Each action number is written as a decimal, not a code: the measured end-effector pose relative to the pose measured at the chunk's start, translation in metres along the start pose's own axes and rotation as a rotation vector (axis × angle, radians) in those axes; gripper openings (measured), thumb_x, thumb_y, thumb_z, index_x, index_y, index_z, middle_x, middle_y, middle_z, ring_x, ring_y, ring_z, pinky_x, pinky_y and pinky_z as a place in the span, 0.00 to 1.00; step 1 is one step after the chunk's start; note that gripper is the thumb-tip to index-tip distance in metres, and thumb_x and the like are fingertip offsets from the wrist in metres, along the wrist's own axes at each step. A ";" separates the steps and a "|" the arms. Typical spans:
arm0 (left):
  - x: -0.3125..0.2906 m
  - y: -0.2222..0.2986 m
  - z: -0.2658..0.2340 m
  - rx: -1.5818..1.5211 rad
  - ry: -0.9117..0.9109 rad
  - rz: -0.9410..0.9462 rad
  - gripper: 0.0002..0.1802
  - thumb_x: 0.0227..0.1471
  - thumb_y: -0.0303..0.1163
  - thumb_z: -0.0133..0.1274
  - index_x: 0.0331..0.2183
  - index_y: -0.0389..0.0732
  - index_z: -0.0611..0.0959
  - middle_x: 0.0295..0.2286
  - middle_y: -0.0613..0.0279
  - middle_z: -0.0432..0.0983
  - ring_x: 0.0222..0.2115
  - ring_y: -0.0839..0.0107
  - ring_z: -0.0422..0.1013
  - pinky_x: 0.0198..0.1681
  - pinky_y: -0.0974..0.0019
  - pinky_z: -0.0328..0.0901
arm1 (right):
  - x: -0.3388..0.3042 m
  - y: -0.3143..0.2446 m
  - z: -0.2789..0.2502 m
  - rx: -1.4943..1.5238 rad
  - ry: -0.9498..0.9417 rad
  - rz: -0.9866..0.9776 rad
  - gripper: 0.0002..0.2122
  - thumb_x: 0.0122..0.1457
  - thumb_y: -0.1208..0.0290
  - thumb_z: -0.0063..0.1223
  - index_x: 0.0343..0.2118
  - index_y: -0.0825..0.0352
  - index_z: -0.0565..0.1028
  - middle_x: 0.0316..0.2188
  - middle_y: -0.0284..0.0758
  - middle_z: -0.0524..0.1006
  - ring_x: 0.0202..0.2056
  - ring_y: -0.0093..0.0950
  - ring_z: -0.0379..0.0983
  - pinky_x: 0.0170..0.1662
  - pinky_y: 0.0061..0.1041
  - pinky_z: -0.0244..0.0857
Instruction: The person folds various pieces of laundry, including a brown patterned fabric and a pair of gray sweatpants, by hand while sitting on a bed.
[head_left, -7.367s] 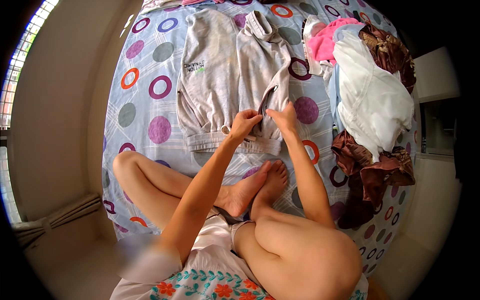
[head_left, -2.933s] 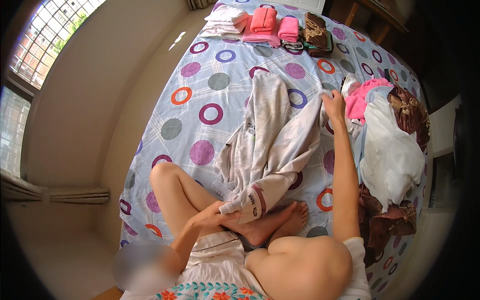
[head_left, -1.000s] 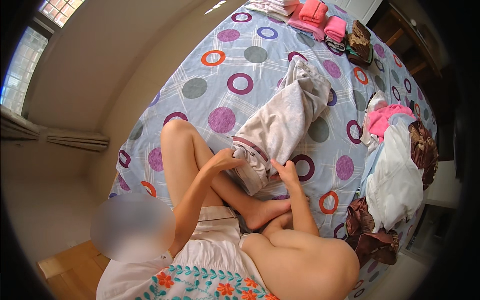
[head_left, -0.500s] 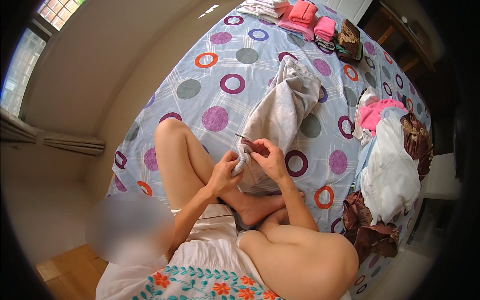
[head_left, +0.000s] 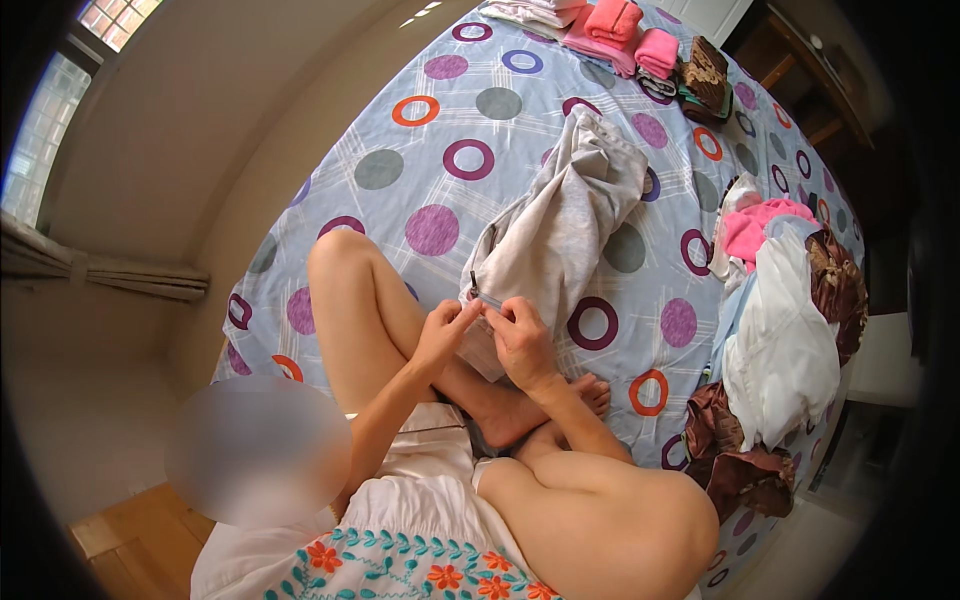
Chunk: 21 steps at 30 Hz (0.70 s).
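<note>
A light grey cloth garment (head_left: 565, 205), loosely crumpled, lies on the bed and stretches away from my crossed legs. Its near edge is gathered between my hands. My left hand (head_left: 440, 338) pinches that edge with thumb and forefinger. Close beside it, my right hand (head_left: 523, 345) has its fingers curled and pinches the same edge, the fingertips almost meeting those of the left. A short, thin dark piece (head_left: 474, 284) sticks up from the cloth just beyond my fingertips. It looks like a cord end or a zip pull, but I cannot tell which.
Folded pink towels (head_left: 612, 28), folded white cloths (head_left: 535, 12) and a folded brown bundle (head_left: 705, 80) sit at the bed's far end. On the right lies a loose heap with a white garment (head_left: 780, 335), a pink cloth (head_left: 765, 225) and brown satin cloth (head_left: 750, 480).
My hands have drawn closer together, the right one turning so its back faces up. The thin dark piece now points upward instead of lying sideways.
</note>
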<state>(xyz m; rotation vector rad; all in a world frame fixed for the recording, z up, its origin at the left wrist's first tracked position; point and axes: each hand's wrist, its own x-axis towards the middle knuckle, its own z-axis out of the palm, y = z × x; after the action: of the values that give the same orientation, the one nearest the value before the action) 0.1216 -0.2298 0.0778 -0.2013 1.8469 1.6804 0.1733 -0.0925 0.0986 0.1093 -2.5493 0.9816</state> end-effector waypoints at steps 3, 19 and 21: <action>0.006 -0.002 0.005 -0.192 -0.081 0.056 0.16 0.49 0.40 0.50 0.30 0.35 0.77 0.24 0.68 0.70 0.27 0.82 0.63 0.28 0.77 0.59 | -0.005 -0.002 0.006 -0.026 -0.015 -0.033 0.12 0.42 0.80 0.50 0.33 0.66 0.74 0.22 0.33 0.63 0.27 0.31 0.64 0.30 0.27 0.60; 0.010 -0.003 0.004 -0.553 -0.071 -0.145 0.09 0.49 0.34 0.47 0.27 0.38 0.78 0.25 0.67 0.73 0.25 0.81 0.68 0.27 0.76 0.63 | -0.008 0.009 -0.007 -0.092 0.037 -0.003 0.10 0.42 0.81 0.51 0.31 0.67 0.73 0.26 0.34 0.68 0.29 0.32 0.66 0.33 0.29 0.61; 0.011 -0.004 0.002 -0.555 -0.115 -0.167 0.10 0.49 0.34 0.48 0.27 0.37 0.77 0.25 0.66 0.73 0.25 0.80 0.68 0.28 0.76 0.64 | -0.009 0.011 -0.005 -0.077 0.031 0.009 0.09 0.42 0.81 0.51 0.30 0.67 0.73 0.26 0.34 0.68 0.29 0.32 0.66 0.33 0.29 0.62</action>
<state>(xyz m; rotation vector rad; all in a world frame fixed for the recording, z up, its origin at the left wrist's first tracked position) 0.1156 -0.2259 0.0690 -0.4622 1.2103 1.9993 0.1811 -0.0816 0.0915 0.0610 -2.5580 0.8798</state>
